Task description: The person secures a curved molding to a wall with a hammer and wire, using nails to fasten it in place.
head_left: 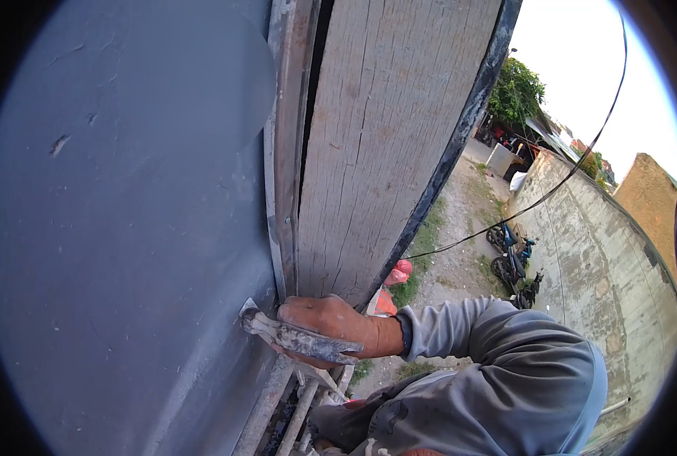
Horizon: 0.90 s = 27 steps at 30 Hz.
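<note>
My right hand (327, 323) reaches in from the right and is closed round a worn, plaster-crusted hand tool (297, 338) that looks like a trowel. The tool's pale tip (248, 305) is against or very near the dark grey wall surface (126, 228), just left of the lower end of a metal edge strip (285, 152). Beside my knuckles is the foot of a cracked wooden board (399, 114). At the bottom edge a sliver of skin (420, 453) shows, perhaps part of my left hand; its fingers are hidden.
Poles (297, 418) like scaffolding stand below my hand. Far down on the right are a gravel path (449, 235), parked motorbikes (513, 262) and a weathered wall (589, 251). A black cable (559, 186) crosses the right side. Red-pink bundles (399, 273) lie beyond the board.
</note>
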Each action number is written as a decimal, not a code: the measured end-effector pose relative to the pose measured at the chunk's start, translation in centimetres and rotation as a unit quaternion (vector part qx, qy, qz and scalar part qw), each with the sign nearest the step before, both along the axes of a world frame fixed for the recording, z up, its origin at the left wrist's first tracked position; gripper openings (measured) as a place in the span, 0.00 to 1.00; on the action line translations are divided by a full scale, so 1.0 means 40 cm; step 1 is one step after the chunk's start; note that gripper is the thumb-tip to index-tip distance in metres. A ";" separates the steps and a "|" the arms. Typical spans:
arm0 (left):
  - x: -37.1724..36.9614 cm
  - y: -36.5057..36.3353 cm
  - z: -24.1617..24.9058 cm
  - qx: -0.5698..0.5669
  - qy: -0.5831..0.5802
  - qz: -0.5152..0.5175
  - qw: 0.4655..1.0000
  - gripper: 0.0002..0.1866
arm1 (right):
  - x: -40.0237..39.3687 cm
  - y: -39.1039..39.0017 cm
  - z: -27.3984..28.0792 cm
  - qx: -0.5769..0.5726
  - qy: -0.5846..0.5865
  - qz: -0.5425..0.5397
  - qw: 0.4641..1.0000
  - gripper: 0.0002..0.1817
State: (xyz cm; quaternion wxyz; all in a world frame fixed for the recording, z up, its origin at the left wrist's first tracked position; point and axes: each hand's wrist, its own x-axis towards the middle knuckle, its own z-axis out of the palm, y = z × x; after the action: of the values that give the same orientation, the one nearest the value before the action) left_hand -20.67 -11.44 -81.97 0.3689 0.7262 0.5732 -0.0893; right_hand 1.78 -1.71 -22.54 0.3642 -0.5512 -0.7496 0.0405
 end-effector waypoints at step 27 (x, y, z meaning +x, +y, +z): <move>-0.107 0.112 1.182 -0.048 -0.641 0.360 0.676 0.29 | -0.024 0.014 0.016 -0.001 0.089 -0.008 0.996 0.14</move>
State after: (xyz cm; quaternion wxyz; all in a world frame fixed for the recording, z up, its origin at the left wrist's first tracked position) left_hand -24.95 -6.97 -34.70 0.6839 0.3247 0.4080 0.5103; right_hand 0.83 -1.16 -21.90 0.4294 -0.5517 -0.7097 0.0872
